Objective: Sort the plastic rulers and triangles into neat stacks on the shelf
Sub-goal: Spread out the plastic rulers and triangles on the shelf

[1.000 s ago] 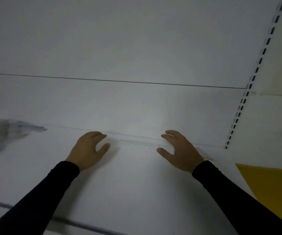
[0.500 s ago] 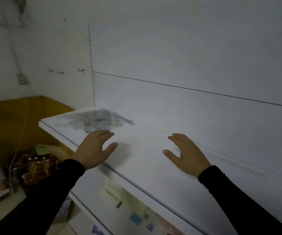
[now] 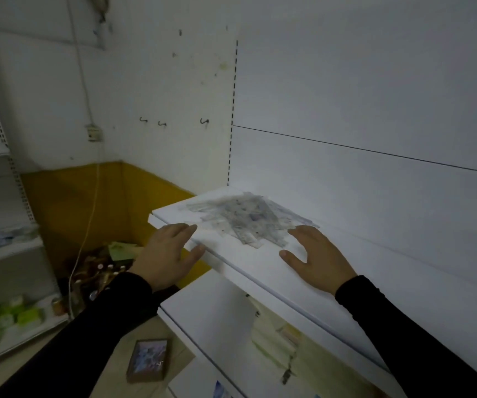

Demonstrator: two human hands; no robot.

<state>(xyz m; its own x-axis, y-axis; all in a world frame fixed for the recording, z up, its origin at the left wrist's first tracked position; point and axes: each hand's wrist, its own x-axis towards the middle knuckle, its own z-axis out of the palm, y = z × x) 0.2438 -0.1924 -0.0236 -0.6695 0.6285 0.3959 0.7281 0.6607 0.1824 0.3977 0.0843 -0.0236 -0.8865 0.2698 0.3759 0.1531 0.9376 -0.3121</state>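
While my left hand [image 3: 166, 255] and right hand [image 3: 316, 258] hover open, fingers spread and holding nothing, a loose heap of clear plastic rulers and triangles [image 3: 244, 218] sprawls just beyond them at the white shelf [image 3: 360, 271] end. Markings blurred, unreadable. Framed picture [image 3: 148, 359] on the floor below; wall hooks [image 3: 204, 121] farther back.

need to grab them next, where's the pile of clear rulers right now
In the head view the pile of clear rulers lies at the left end of the white shelf, just beyond and between the left hand and right hand.
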